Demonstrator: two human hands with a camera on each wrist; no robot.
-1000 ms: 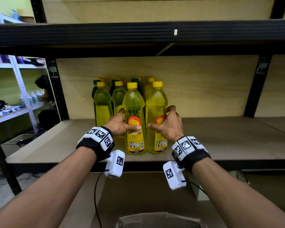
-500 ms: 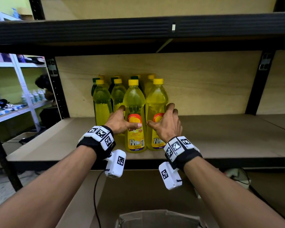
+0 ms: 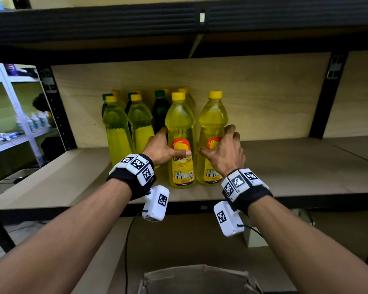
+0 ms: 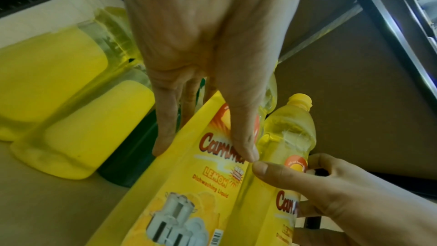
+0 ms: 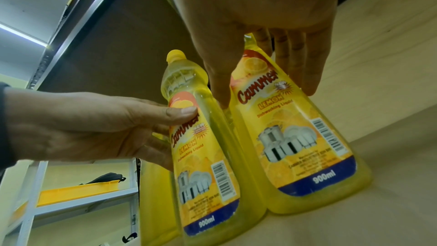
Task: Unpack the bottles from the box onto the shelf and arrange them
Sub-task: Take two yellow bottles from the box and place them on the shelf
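Right now I am holding two yellow dishwashing-liquid bottles upright at the front of the shelf (image 3: 285, 166), one in each hand. My left hand (image 3: 160, 148) is wrapping around the left front bottle (image 3: 180, 132), thumb lying across its orange label and fingers (image 4: 165, 119) reaching behind its side. My right hand (image 3: 224, 151) is gripping the right front bottle (image 3: 211, 122) the same way, thumb on the label, fingers (image 5: 295, 63) curling round the far side. The two bottles are standing just beside each other, nearly touching at the base, both labels facing me and reading "Lemon" and "900ml".

Behind and to the left, more bottles are standing in a tight group against the plywood back panel (image 3: 253, 92): two yellow-capped bottles (image 3: 128, 128) in front, dark green-capped bottles (image 3: 160, 109) further back. Below the shelf edge, the open cardboard box (image 3: 196, 279) is sitting under my forearms. A white rack (image 3: 19, 115) with small items is showing off to the left.
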